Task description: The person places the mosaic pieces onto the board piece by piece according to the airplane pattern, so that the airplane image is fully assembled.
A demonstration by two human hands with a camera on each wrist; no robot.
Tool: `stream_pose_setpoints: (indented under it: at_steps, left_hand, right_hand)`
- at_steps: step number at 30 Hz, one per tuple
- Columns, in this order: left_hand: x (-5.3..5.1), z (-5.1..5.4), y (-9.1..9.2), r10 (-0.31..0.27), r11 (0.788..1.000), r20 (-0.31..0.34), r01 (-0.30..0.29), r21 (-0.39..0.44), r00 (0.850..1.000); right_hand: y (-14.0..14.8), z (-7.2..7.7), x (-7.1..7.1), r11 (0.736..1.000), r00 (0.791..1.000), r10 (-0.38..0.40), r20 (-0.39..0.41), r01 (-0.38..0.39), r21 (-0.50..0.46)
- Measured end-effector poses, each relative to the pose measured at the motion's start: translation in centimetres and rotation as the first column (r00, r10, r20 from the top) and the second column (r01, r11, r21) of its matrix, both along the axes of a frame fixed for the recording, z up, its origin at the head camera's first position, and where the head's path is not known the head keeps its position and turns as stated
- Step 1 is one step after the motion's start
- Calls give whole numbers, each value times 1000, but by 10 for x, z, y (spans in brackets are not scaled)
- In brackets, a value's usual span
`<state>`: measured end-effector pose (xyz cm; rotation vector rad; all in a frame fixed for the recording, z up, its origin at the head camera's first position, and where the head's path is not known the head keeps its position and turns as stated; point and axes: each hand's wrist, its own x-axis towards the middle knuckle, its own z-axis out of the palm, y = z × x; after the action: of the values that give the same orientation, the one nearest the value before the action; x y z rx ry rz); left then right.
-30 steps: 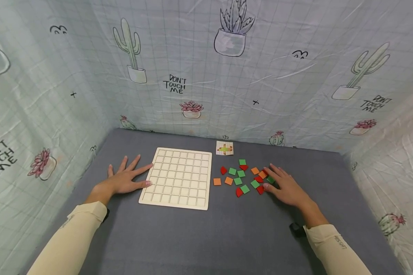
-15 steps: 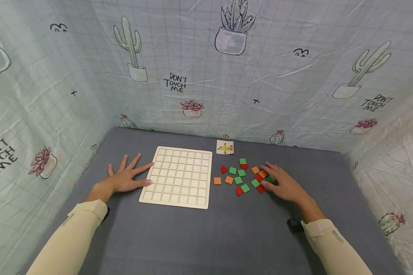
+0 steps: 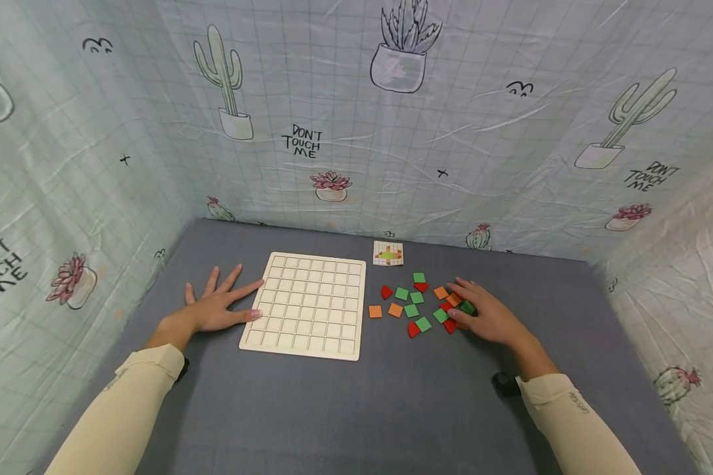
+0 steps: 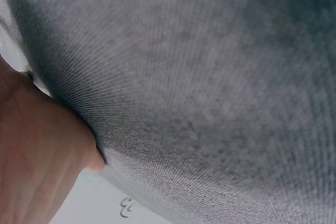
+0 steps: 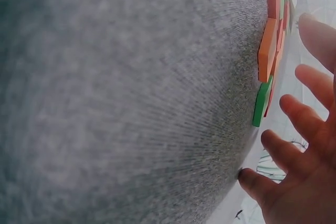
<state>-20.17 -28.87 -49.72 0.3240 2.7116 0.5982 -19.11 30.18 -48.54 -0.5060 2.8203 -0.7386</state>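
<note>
My left hand [image 3: 214, 311] lies with fingers spread on the grey table, thumb and index fingertips touching the left edge of a pale wooden grid board [image 3: 303, 307]. Only part of that hand [image 4: 42, 145] shows in the left wrist view. Right of the board several small tiles are scattered: green squares [image 3: 412, 311], orange squares [image 3: 375, 311] and red round-edged pieces [image 3: 387, 291]. My right hand [image 3: 490, 316] hovers over the right side of the tiles, fingers loosely extended and partly hiding some. In the right wrist view an orange tile [image 5: 267, 51] and a green tile [image 5: 261, 103] stand apart from its fingers.
A small card [image 3: 388, 253] with a coloured grid pattern lies behind the tiles, near the table's back edge. Cloth printed with cacti [image 3: 333, 178] hangs behind and at both sides. Grey tabletop [image 3: 333, 415] stretches in front of the board.
My right hand has shifted slightly left over the tiles. My left hand stays at the board's edge, and the board and visible tiles look the same.
</note>
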Motion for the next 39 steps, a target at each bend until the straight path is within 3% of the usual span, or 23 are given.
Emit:
stream_pose_setpoints:
  at_steps: [7, 16, 24, 29, 39]
  left_hand:
    - [2, 7, 3, 2, 998, 31, -1, -55, 1000]
    - [-4, -10, -4, 12, 999, 23, -12, -36, 1000]
    - [-1, -9, -5, 21, 1000, 12, -21, -1, 1000]
    - [-3, -10, -5, 19, 999, 11, -18, -27, 1000]
    - [-5, -10, -3, 11, 1000, 0, -11, 3, 1000]
  right_hand:
    - [-2, -2, -4, 1000, 1000, 1, -5, -1, -23]
    - [-5, -2, -8, 999, 1000, -4, -13, 3, -32]
    - [-9, 0, -12, 1000, 1000, 13, -16, -13, -22]
    - [-9, 1, -14, 1000, 1000, 6, -13, -7, -24]
    - [-8, 1, -16, 999, 1000, -18, -6, 18, -48]
